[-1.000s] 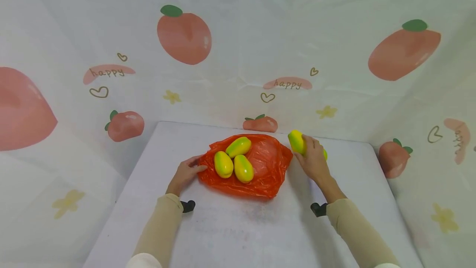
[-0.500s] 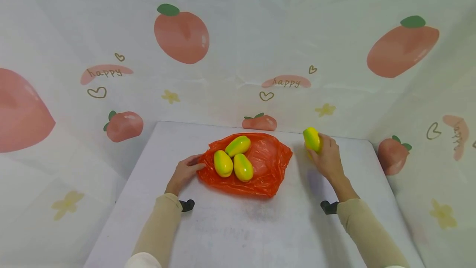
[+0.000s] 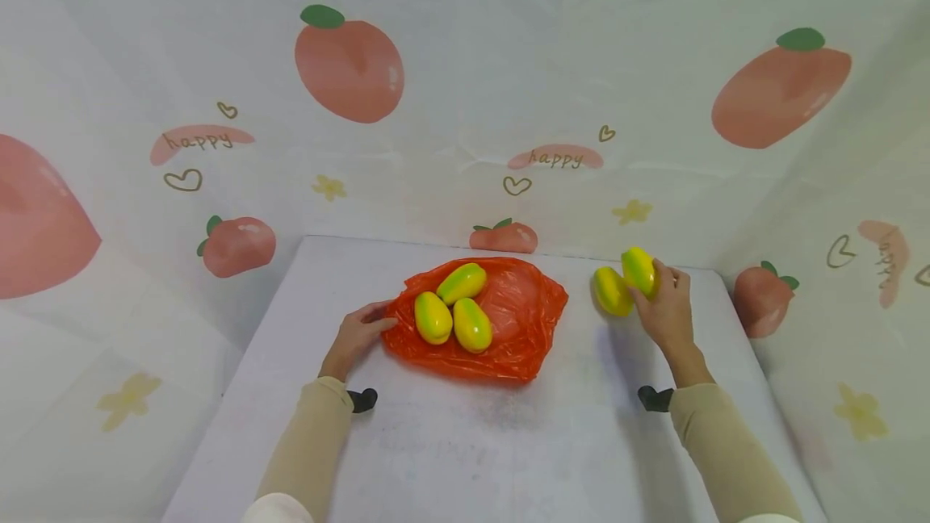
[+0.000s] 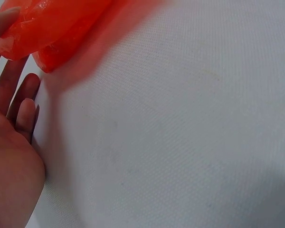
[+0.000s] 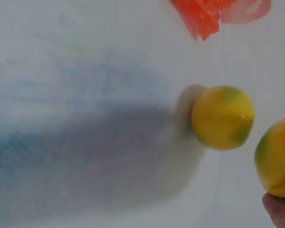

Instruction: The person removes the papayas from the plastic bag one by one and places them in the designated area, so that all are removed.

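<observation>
My right hand (image 3: 664,309) holds a yellow-and-green oval fruit (image 3: 639,270) between thumb and fingers; the right wrist view shows part of the same fruit (image 5: 275,159) at its right edge. Just left of it, a second such fruit (image 3: 613,291) rests on the table, also visible in the right wrist view (image 5: 223,118). At the bag's left edge my left hand (image 3: 356,337) pinches a crumpled red plastic bag (image 3: 519,305), its thumb on top and fingers below, as the left wrist view shows the bag (image 4: 52,28). Three more of these fruits (image 3: 472,325) lie on the bag.
A white table (image 3: 465,450) bears everything. Behind it and at both sides hangs a pale curtain (image 3: 436,144) printed with peaches and the word "happy". Dark wrist mounts (image 3: 656,399) stick out from the sleeves.
My right hand has moved right, away from the bag, carrying the fruit. The fruit on the table, first mostly behind the hand, now shows to its left. My left hand stays at the bag.
</observation>
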`<state>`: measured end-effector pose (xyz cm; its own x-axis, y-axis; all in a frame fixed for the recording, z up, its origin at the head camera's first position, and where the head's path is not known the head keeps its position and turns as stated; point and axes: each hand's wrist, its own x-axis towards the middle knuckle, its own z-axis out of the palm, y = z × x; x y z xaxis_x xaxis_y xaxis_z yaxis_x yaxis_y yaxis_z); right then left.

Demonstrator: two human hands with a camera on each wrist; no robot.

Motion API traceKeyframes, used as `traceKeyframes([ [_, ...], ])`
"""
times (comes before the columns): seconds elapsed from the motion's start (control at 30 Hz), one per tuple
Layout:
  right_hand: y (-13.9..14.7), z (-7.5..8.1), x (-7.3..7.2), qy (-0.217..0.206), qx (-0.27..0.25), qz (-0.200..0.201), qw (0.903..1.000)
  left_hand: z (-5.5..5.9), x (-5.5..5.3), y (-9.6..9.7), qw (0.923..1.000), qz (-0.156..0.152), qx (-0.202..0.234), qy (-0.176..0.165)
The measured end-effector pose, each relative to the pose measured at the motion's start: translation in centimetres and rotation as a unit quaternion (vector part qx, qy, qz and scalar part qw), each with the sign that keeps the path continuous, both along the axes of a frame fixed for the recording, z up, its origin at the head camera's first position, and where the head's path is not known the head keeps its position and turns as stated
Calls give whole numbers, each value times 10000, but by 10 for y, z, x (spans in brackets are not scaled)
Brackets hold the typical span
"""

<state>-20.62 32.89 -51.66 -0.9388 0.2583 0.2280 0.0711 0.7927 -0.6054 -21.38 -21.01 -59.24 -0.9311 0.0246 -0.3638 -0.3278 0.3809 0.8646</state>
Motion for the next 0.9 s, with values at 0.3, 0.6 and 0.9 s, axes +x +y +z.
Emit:
traceKeyframes([
  [0.3, 12, -7, 3, -405, -215, -285, 9985, 1, 2, 0, 10000, -11, -30, 36],
  [0.6, 29, -25, 4, -666, -303, -419, 9964, 1, 2, 1, 9999, 9, 27, 114],
  [0.9, 37, -36, 7, -1216, -345, -433, 9910, -2, 1, 2, 10000, 52, 74, 8],
])
